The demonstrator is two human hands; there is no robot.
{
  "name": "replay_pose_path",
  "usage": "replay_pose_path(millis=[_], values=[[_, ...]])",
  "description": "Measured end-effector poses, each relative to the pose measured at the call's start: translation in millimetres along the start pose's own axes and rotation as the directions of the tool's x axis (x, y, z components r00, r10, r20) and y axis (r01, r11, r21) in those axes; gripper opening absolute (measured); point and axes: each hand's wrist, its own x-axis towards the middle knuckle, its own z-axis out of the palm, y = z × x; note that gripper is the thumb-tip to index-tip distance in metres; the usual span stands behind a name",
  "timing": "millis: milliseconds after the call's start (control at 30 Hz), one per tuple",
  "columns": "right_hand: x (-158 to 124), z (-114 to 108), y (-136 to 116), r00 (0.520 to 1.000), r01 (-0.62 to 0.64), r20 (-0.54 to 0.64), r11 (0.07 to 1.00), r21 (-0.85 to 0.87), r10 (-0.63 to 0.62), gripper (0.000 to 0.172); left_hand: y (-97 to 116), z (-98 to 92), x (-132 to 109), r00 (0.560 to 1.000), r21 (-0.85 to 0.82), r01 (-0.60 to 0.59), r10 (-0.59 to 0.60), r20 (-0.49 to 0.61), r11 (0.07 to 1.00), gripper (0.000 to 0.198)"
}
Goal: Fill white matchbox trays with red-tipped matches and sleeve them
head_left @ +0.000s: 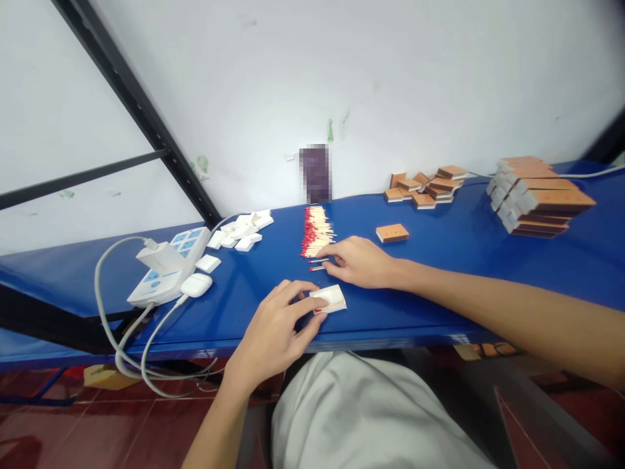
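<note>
My left hand holds a small white tray near the front edge of the blue table, its fingers around the tray's left end. Just beyond it, my right hand reaches in from the right, thumb and forefinger apart, with the fingertips at a few loose matches. Those matches lie at the near end of a long pile of red-tipped matches. Nothing is visibly gripped between the right fingertips. An orange matchbox lies to the right, beyond my right forearm.
White trays are heaped at the left, near a power strip with cables and a white earphone case. Orange matchboxes lie along the wall, and more stand stacked at the right. A dark blurred rectangle is behind the matches.
</note>
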Motion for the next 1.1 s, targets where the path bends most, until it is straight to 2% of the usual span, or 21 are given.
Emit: replay_pose_path(millis=[233,533,1100], values=[[0.9,1.6,1.1,1.000,0.003,0.030,0.997,-0.072,0.000,0.036,-0.1,0.4,0.3,1.000,0.008,0.001,-0.001,0.000,1.000,0.020],[0.0,1.4,0.9,0.998,0.047,0.032,0.999,-0.010,-0.047,0.033,-0.1,0.9,0.2,1.000,0.007,0.002,-0.002,-0.009,1.000,0.019],[-0.7,0.0,-0.3,0.998,0.056,0.025,0.998,0.006,-0.056,0.031,-0.3,1.3,0.4,1.000,0.012,-0.003,0.003,-0.016,1.000,0.019]])
